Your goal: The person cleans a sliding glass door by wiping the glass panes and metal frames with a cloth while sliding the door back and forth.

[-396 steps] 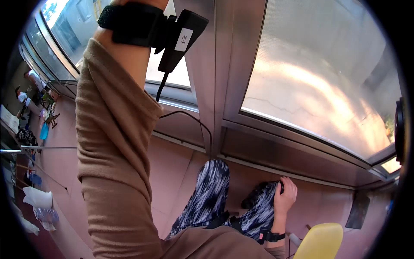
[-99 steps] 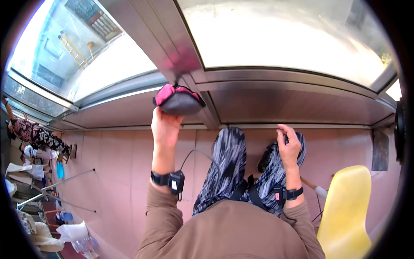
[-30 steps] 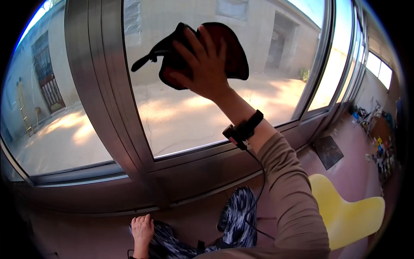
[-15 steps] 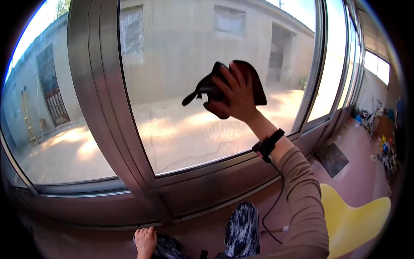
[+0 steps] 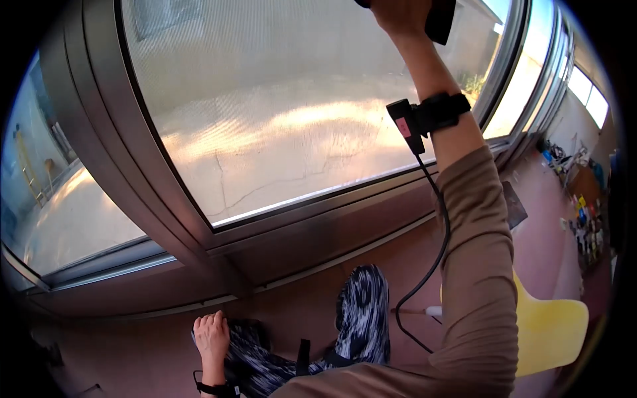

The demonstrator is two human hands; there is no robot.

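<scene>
At the top edge of the head view, my right hand (image 5: 402,14) is against a dark cloth (image 5: 440,20) at the window pane (image 5: 279,113). Its fingers and most of the cloth are cut off by the frame. A black strap with a small box and cable is around my right wrist. My left hand (image 5: 212,336) rests on my left knee, over patterned trousers (image 5: 363,305), with nothing visible in it; its fingers lie over the knee.
A metal window frame (image 5: 133,139) borders the glass, with a low panel beneath. The black cable (image 5: 443,249) hangs beside my right arm. A yellow chair (image 5: 551,331) stands at the right. Farther back, assorted items (image 5: 587,225) line the wall, and a dark mat (image 5: 514,205) lies on the floor.
My right hand has moved up the pane with the dark cloth, partly out of view. The camera view has also shifted. My left hand stays on the knee.
</scene>
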